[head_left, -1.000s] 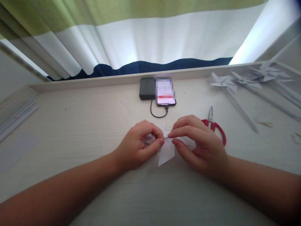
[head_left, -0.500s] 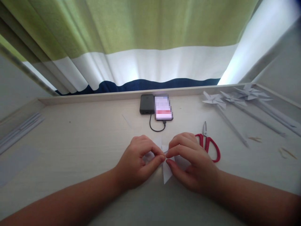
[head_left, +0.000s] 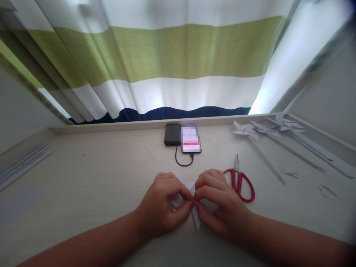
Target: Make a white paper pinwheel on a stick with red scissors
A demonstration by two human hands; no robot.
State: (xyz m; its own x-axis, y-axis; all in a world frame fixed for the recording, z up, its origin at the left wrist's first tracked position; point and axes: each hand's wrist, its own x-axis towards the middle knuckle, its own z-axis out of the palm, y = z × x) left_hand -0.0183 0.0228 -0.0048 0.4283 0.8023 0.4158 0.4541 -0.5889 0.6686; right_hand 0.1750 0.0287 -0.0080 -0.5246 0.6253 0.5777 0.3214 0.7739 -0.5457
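Note:
My left hand [head_left: 164, 204] and my right hand [head_left: 222, 207] meet fingertip to fingertip over a folded white paper pinwheel [head_left: 197, 221]. Thumb and index finger of each hand pinch at its middle, and whatever sits between the tips is too small to make out. White blades poke out above and below the fingers; the rest of the paper is covered by both hands. Just beyond my right knuckles lie scissors with red handles [head_left: 239, 185], points facing away from me.
A black power bank [head_left: 172, 134] is cabled to a phone [head_left: 190, 139] near the back ledge. Finished-looking paper pinwheels on sticks [head_left: 246, 130] lie at right, beside toothpick pieces [head_left: 291, 174]. Rolled paper sticks [head_left: 26, 167] and a paper sheet [head_left: 19, 204] rest at left.
The view has tilted upward, so everything sits lower in the picture. My right thumb and index finger, slightly apart before, have closed against my left fingertips.

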